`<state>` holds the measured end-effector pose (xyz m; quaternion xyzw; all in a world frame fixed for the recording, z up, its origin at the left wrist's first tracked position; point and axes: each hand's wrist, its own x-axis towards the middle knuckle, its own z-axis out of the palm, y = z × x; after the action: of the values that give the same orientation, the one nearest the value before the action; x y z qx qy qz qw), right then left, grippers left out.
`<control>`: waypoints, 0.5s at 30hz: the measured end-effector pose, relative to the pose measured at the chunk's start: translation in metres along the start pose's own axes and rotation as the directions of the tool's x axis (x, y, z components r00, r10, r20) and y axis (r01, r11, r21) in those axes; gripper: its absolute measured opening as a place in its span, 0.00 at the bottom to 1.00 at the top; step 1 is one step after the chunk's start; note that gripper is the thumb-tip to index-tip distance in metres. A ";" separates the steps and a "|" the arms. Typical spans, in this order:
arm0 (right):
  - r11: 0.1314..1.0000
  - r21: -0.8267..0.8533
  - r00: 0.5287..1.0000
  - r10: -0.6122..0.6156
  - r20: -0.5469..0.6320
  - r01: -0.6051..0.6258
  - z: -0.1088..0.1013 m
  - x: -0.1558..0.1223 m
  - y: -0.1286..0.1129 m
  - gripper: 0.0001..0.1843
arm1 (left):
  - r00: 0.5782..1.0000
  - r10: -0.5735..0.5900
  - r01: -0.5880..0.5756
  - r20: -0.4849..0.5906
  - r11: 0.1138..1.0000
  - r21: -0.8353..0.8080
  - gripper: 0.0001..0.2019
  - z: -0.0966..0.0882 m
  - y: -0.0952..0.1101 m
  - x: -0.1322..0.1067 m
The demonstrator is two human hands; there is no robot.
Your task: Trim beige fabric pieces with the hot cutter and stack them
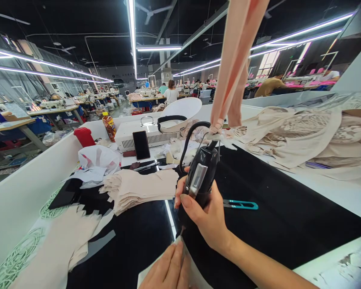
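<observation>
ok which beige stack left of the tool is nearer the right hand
The stack nearer the phone, its end by the right hand; the other stack lies farther left, beside cords.

Black tabletop under beige fabric stack and teal snips

Bare right forearm, bare fingers

looks like a garment-sewing workshop: holds rows of sewing machines with people among them, has tube lights and ceiling fans overhead, and carries stacks of cut fabric and thread snips on the near black table.
</observation>
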<state>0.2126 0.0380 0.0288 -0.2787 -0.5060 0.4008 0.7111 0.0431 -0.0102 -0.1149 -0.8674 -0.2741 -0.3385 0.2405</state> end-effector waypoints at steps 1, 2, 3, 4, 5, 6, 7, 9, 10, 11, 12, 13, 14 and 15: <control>1.000 0.000 1.000 0.000 0.002 0.000 0.000 0.000 0.000 0.15 | 1.000 0.005 -0.005 -0.001 1.000 0.001 0.24 0.000 0.000 0.000; 1.000 0.001 1.000 -0.001 0.003 0.001 0.000 0.000 0.000 0.15 | 1.000 0.012 -0.012 -0.001 1.000 0.002 0.24 0.000 0.000 0.001; 1.000 0.001 1.000 -0.002 0.006 0.002 0.000 0.000 0.000 0.15 | 1.000 0.016 -0.016 0.000 1.000 0.002 0.24 -0.001 0.000 0.001; 1.000 0.002 1.000 -0.005 0.006 0.005 -0.001 0.000 0.000 0.15 | 1.000 0.016 -0.016 0.003 1.000 0.000 0.23 -0.001 0.000 0.001; 1.000 0.002 1.000 -0.006 0.008 0.006 -0.001 0.000 0.000 0.15 | 1.000 0.014 -0.014 0.003 1.000 -0.003 0.23 -0.002 -0.001 0.002; 1.000 0.003 1.000 -0.007 0.007 0.007 -0.001 0.000 0.001 0.15 | 1.000 0.012 -0.012 0.007 1.000 -0.005 0.23 -0.002 0.000 0.002; 1.000 0.004 1.000 -0.006 0.007 0.006 -0.001 0.000 0.001 0.15 | 1.000 0.011 -0.011 0.012 1.000 -0.007 0.23 -0.003 0.000 0.002; 1.000 0.003 1.000 -0.004 0.005 0.004 -0.001 0.000 0.001 0.14 | 1.000 0.011 -0.011 0.018 1.000 -0.009 0.24 -0.003 0.000 0.002; 1.000 0.002 1.000 -0.003 0.006 0.003 -0.001 0.000 0.001 0.14 | 1.000 0.013 -0.013 0.018 1.000 -0.010 0.24 -0.003 0.000 0.001; 1.000 0.001 1.000 -0.001 0.006 0.001 -0.001 -0.001 0.001 0.14 | 1.000 0.014 -0.014 0.019 1.000 -0.009 0.23 -0.003 0.000 0.000; 1.000 0.002 1.000 -0.003 0.007 0.003 -0.001 -0.001 0.001 0.14 | 1.000 0.014 -0.014 0.020 1.000 -0.006 0.23 -0.002 0.000 -0.001; 1.000 0.003 1.000 -0.004 0.010 0.004 -0.001 -0.001 0.002 0.14 | 1.000 0.016 -0.016 0.019 1.000 -0.001 0.22 -0.001 0.000 -0.002; 1.000 0.004 1.000 -0.006 0.012 0.006 -0.001 -0.001 0.002 0.14 | 1.000 0.020 -0.020 0.021 1.000 0.004 0.22 0.000 -0.001 -0.003; 1.000 0.003 1.000 -0.007 0.014 0.006 -0.001 -0.001 0.002 0.15 | 0.999 0.024 -0.024 0.030 1.000 0.009 0.21 0.000 -0.001 -0.004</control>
<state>0.2129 0.0381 0.0261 -0.2732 -0.5111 0.4012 0.7093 0.0399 -0.0108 -0.1178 -0.8744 -0.2690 -0.3214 0.2444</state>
